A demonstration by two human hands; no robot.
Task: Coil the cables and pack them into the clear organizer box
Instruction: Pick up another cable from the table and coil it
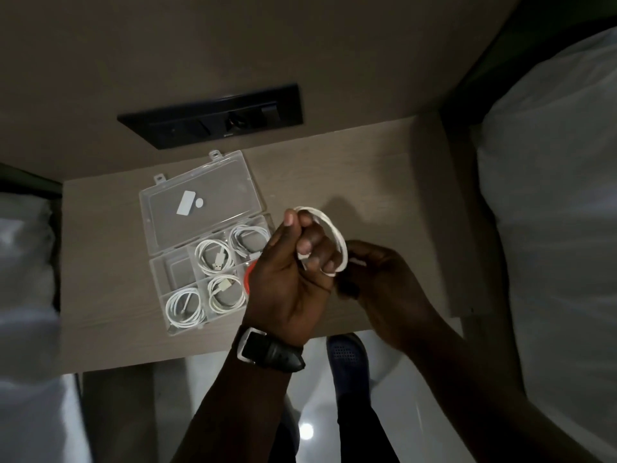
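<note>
Two hands [293,272] [377,275], one white cable coil [334,235]; four coils in organizer box [160,265].

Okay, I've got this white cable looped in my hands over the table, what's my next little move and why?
Probably tuck the loose end in with the right hand, so the white cable held in the left hand stays coiled. Four compartments of the clear organizer box already hold white coils, so a tidy loop should fit better.

Left hand [293,272] grips a coiled white cable [329,228] (right hand [377,272] pinching its end) beside the open organizer box [157,272].
</note>
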